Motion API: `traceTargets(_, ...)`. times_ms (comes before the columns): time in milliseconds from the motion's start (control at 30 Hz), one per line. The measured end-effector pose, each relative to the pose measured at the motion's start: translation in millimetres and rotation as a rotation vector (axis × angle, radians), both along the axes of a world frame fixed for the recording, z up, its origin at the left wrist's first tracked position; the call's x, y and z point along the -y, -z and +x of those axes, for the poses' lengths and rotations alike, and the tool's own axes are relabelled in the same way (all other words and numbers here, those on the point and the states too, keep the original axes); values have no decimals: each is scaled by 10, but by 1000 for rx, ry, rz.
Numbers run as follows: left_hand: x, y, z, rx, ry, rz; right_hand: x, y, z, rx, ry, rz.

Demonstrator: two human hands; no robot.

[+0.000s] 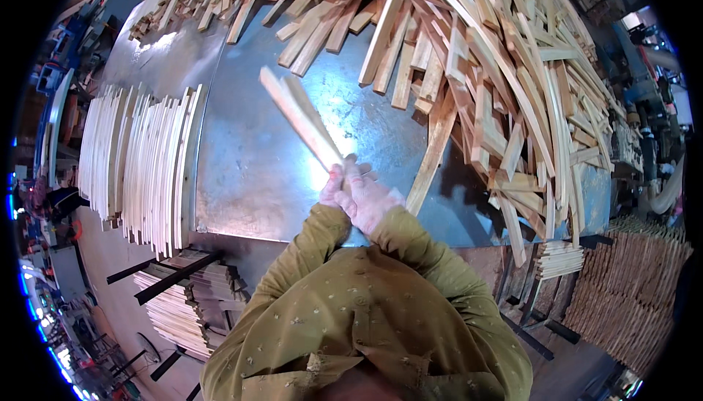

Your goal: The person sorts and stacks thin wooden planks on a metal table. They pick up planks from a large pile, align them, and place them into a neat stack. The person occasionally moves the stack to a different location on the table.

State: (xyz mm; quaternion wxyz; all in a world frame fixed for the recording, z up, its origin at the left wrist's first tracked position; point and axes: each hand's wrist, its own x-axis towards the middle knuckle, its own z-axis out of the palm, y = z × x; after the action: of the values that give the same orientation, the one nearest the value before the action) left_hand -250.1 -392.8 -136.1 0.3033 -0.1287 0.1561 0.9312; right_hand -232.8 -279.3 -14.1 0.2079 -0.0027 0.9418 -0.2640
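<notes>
Close in front of my body, both hands meet at the near end of a pale wooden strip (296, 119). It slants away to the far left above the metal table (256, 196), blurred by motion; a second strip seems to lie alongside it. My left hand (333, 190) is closed around the near end. Pressed beside it, my right hand (368, 197) also closes on that end, its fingers partly smeared. To the right of my right hand, a browner wooden strip (433, 156) reaches from the pile toward the table's near edge.
A big jumbled pile of wooden strips (505, 86) covers the table's far and right sides, some overhanging the near edge. Strips stand in a neat row (154, 166) at the left. Below are stacked strips (176, 309) by black metal bars and a large brown stack (622, 298).
</notes>
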Motion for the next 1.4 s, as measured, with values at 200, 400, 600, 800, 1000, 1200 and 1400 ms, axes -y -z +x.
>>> traceTargets(200,605,-175,-127,45,-188,-339,-299,309,-2044,-570,470,-50)
traceTargets(400,868,21,-345,-46,-137,-482,-552,736,-3096,-425,883,-194)
traceTargets(600,853,516,-606,20,-149,-517,488,728,-439,-295,435,-190)
traceTargets(800,868,276,-437,-85,103,-484,-49,838,-1076,-287,195,72)
traceTargets(1000,1141,143,-242,-41,46,-613,-777,1291,-2832,-330,684,576)
traceTargets(1200,1781,-9,-393,-221,75,-1723,-542,613,-2484,144,760,220)
traceTargets(1400,1808,-167,-598,-216,449,-2305,-314,1312,-397,146,777,-735)
